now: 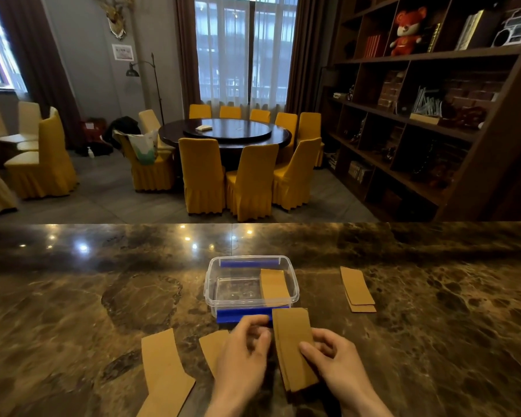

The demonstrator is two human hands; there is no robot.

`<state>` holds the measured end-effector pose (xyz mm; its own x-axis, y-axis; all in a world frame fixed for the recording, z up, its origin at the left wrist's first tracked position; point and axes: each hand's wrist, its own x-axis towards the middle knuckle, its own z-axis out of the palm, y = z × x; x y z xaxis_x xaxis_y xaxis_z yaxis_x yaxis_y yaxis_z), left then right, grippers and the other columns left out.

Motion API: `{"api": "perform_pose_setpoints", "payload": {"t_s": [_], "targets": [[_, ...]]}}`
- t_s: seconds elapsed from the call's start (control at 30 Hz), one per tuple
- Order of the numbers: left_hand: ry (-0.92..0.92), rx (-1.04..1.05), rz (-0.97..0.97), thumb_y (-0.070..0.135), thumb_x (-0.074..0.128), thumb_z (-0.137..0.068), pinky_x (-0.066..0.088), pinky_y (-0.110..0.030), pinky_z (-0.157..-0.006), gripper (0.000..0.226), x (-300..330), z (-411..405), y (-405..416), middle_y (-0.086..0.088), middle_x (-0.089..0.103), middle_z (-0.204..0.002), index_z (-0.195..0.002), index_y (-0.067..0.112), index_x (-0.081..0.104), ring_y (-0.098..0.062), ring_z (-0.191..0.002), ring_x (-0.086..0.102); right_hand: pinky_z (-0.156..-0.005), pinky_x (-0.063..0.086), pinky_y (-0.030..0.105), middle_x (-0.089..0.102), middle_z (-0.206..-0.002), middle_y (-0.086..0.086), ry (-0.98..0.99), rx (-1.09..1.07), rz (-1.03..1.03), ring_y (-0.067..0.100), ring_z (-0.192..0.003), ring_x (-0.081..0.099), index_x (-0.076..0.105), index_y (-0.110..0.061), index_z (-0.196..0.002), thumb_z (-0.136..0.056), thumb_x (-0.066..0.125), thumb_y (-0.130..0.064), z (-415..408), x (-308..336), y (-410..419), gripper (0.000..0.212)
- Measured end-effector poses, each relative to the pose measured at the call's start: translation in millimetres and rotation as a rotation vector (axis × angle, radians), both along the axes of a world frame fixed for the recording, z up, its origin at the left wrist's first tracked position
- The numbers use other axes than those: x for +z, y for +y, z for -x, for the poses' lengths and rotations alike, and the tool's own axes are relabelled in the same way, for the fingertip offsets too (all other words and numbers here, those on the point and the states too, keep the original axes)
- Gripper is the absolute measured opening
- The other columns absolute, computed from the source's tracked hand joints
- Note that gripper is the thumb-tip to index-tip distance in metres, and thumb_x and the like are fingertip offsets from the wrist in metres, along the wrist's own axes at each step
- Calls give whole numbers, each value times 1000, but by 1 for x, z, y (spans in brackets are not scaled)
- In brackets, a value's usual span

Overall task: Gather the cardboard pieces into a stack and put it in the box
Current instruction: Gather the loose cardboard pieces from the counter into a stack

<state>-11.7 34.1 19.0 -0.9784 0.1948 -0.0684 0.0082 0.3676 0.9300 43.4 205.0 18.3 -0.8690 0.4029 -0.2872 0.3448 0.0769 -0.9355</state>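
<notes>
A small stack of brown cardboard pieces [294, 344] is held just in front of the clear plastic box [214, 291], which has blue clips. My right hand [334, 361] grips the stack's right edge, thumb on top. My left hand [242, 356] sits at the stack's left edge with fingers curled against it. Inside the box a cardboard piece [273, 285] leans at the right side. Loose pieces lie on the counter: a long one [163, 371] at the left, another [212, 347] partly hidden under my left hand, and two overlapping pieces [358, 288] to the right of the box.
The dark marble counter [103, 296] runs the full width, its far edge just beyond the box. Past it are a round dining table with yellow chairs [226, 133] and a tall wooden bookshelf [418, 100] on the right.
</notes>
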Motion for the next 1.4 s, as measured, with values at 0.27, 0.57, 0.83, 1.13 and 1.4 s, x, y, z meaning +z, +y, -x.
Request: {"api": "perform_pose_setpoints", "payload": {"t_s": [0.27,0.57,0.83,1.13,1.4], "targets": [[140,-41,833,65,70,-75,30,-39,-117,90,-15,24,-54,6,45,-150,-149,38,26,-19,-141,33,-60,51,17,76,-93,-4,-40,-18,-8,5,-85,69,68,-21,-107,-90,71,-16,4,-5,-6,18],[138,-34,678,44,80,-78,46,-34,-105,75,-5,18,-51,7,47,-134,-135,43,31,-14,-120,50,-79,59,29,78,-96,1,-31,82,38,13,-95,71,67,-21,-105,-91,69,-15,12,4,-19,16],[-16,-28,-179,1,62,-95,61,-21,-67,36,5,20,-48,1,69,-109,-117,29,54,-6,-85,75,-86,58,24,78,-99,-2,36,217,-52,8,-95,73,70,-21,-104,-90,70,-13,21,10,-37,16],[72,1,-90,4,58,-97,58,-18,-77,42,-1,20,-75,12,70,-110,-114,42,55,2,-100,67,-75,61,29,81,-93,3,2,223,17,14,-88,77,70,-17,-108,-90,71,-11,31,-2,-62,19],[158,-63,440,12,74,-80,42,-31,-108,61,-11,19,-155,21,53,-125,-123,49,53,-5,-121,46,-56,54,15,80,-84,1,-80,223,44,6,-73,75,68,-19,-100,-90,70,-10,37,-10,-99,13]]}}
